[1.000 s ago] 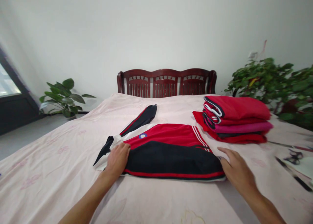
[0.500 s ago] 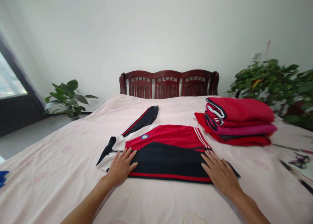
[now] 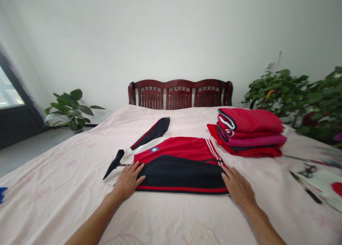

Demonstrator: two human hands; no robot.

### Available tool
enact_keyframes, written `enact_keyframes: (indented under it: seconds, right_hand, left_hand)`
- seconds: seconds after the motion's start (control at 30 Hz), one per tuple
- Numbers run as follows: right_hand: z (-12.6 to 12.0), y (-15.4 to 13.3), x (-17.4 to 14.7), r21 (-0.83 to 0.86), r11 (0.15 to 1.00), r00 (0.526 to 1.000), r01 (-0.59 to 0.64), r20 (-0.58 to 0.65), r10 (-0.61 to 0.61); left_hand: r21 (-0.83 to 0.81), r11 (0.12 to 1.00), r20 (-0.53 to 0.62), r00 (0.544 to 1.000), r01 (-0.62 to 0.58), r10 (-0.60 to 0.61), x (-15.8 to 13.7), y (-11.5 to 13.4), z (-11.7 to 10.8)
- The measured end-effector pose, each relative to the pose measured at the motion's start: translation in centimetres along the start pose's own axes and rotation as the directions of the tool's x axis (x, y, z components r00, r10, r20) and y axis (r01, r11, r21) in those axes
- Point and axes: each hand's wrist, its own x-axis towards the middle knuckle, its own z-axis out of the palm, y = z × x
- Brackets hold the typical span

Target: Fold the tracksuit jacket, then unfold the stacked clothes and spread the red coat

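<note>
- Left hand (image 3: 127, 180): flat, fingers spread, palm down on the near-left end of the jacket (image 3: 176, 164), over the white collar/shoulder part. Pressing, not pinching – grip apart.
- Right hand (image 3: 237, 187): also flat and spread, laid on the near-right corner of the jacket, fingertips on the dark panel. Grip apart, nothing clamped.
- Jacket lies between the two hands, half folded, red upper band w/ white stripes, dark lower band w/ red trim. Long axis runs left–right across the bed (image 3: 53, 188), so each hand sits at one end of it; both about equally near.
- One sleeve (image 3: 152, 131), dark w/ red stripe, sticks out from the left end, slanting away toward the headboard (image 3: 180, 93). Left hand is nearer to it.
- Beyond the right hand, well apart from the jacket: stack of folded red clothes (image 3: 248, 132).
- Far right on the bed: scissors (image 3: 307, 172) and a dark pen-like thing, prob. a marker – too blurred to tell.
- Potted plants both sides of the bed.
</note>
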Motion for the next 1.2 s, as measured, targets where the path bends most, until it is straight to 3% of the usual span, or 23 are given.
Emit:
enact_keyframes:
  seconds: [0.53, 0.67, 0.77, 0.87, 0.97, 1.1, 1.2]
  right_hand:
    - [-0.1, 0.1, -0.2, 0.032, 0.999, 0.997, 0.011, -0.075, -0.008]
    - [-0.1, 0.4, -0.2, -0.026, 0.998, 0.998, -0.051, -0.042, 0.050]
    - [-1.0, -0.3, 1.0, -0.113, 0.989, 0.995, -0.096, -0.039, 0.092]
    - [-2.6, -3.9, 3.5, -0.037, 0.997, 0.996, 0.074, 0.054, -0.072]
    - [-3.3, -10.1, 6.1, 0.181, 0.940, 0.924, 0.290, 0.202, -0.325]
    - [-1.4, -17.0, 8.4, 0.321, 0.836, 0.795, 0.446, 0.288, -0.534]
    - [1.1, -18.6, 8.9, 0.342, 0.817, 0.756, 0.464, 0.328, -0.566]
  left_hand:
    - [-0.017, 1.000, 0.006, 1.000, -0.008, 0.008, 0.0, 0.1, -0.1]
    - [-0.147, 0.989, 0.060, 0.997, -0.030, 0.039, 1.2, -0.4, -1.5]
    - [-0.292, 0.952, 0.074, 0.994, 0.095, -0.076, 3.8, -0.3, -3.2]
    - [-0.369, 0.917, 0.055, 0.989, 0.149, -0.139, 8.1, 0.9, -4.0]
    - [-0.396, 0.917, 0.059, 0.998, 0.042, -0.020, 13.2, 2.9, -3.2]
    - [-0.396, 0.913, 0.109, 0.982, -0.101, 0.156, 19.0, 4.8, -0.5]
    - [-0.356, 0.922, 0.158, 0.962, -0.155, 0.222, 21.7, 4.6, 2.0]
